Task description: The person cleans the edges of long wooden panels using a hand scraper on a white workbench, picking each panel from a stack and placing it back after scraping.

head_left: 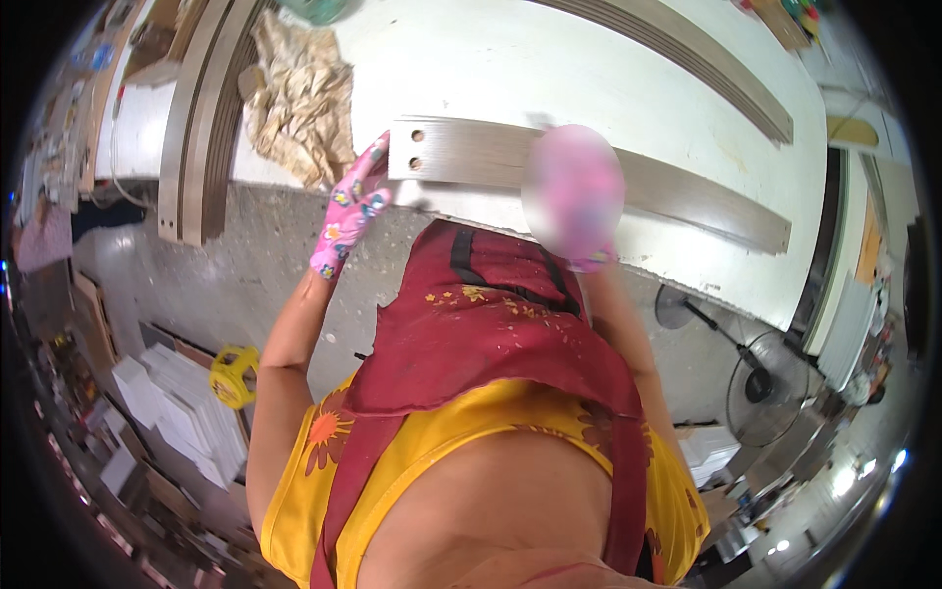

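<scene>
A long, flat grey-brown board (471,154) with two round holes near its left end lies along the near edge of the white table. My left hand (351,211), in a pink flowered glove, is at that left end, its fingers stretched out and the thumb apart; a fingertip seems to touch the board's corner. Over the middle of the board is my right hand (575,191), also in a pink glove. It is badly blurred, so its fingers and anything in them cannot be made out.
A crumpled, stained beige cloth (299,98) lies left of the board on the white table (442,59). Similar boards are stacked at the left (196,128) and far right (687,54). A standing fan (765,388) and a yellow plastic stool (234,376) are on the floor.
</scene>
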A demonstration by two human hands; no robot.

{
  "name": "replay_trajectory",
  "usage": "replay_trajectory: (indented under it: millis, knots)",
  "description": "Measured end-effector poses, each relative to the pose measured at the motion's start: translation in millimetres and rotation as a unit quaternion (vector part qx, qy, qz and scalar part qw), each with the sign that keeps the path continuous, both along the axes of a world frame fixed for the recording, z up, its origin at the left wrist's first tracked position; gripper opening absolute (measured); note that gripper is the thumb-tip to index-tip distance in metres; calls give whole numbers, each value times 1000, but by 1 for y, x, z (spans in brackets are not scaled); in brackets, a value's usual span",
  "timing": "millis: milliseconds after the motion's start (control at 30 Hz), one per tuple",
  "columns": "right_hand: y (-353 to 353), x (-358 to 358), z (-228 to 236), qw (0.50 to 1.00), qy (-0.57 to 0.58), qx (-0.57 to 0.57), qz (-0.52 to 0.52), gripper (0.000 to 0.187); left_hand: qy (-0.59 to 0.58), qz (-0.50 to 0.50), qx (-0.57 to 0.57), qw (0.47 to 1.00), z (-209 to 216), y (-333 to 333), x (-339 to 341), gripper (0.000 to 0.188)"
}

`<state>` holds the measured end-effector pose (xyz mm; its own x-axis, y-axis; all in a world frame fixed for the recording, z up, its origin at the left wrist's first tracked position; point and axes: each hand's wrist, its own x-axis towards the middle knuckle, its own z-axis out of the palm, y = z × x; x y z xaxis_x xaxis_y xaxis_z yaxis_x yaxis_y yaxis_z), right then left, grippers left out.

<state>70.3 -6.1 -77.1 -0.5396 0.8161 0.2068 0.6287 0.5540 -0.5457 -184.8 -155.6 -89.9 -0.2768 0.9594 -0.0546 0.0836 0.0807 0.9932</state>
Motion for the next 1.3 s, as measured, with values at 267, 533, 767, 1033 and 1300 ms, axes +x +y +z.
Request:
replay_trajectory:
  millis: [267, 533, 767, 1033, 1300]
  knots:
    - [-23, -28, 9, 947, 183, -254, -67, 19, -112, 77, 52, 989, -15, 9, 21, 60]
    - [-23, -89, 26, 967, 27, -208, 147, 19, -188, 113, 75, 973, -23, 4, 27, 61]
    - [-15, -110, 44, 961, -70, 151, 222, 22, -161, 122, 57, 978, -15, 3, 33, 57]
    - [-10, -109, 43, 977, 8, 86, 194, 21, -201, 134, 72, 968, -15, 1, 34, 58]
    - [-47, -103, 27, 947, -18, 87, 309, 26, -159, 160, 44, 973, -61, -6, 27, 60]
